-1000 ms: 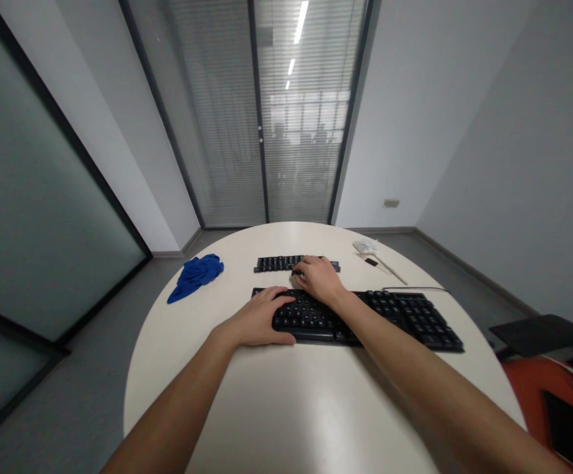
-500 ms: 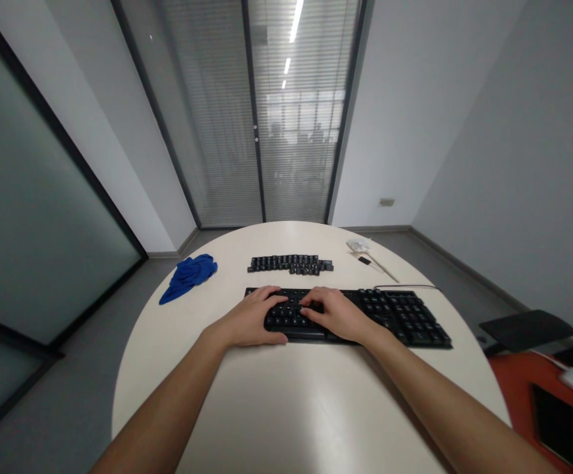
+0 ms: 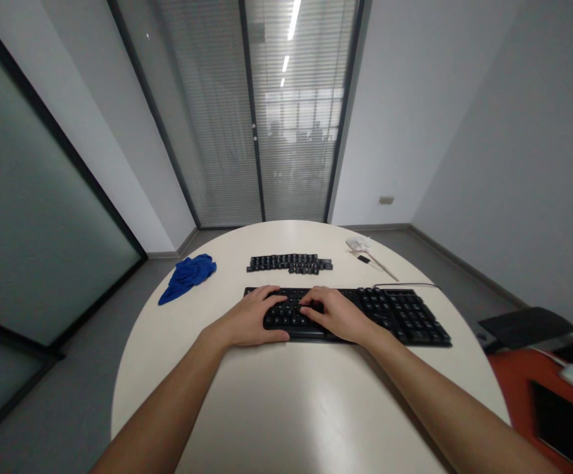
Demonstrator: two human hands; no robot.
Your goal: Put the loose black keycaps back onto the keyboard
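Close work just below the center of the frame: the right hand (image 3: pixel 338 315) bends over the black plastic keyboard (image 3: pixel 415 319), thumb and forefinger nearly together; whether they grip a key, I cannot tell from here. The left hand (image 3: pixel 254 319), fingers loosely spread, rests on the board's left end, apparently bracing it. The step looks like handling single keys, which calls for a light, exact touch. Beyond, small blocky keycaps (image 3: pixel 284 262) line the smooth, pale table (image 3: pixel 286 395); a rumpled blue cloth (image 3: pixel 188 276) lies left of center.
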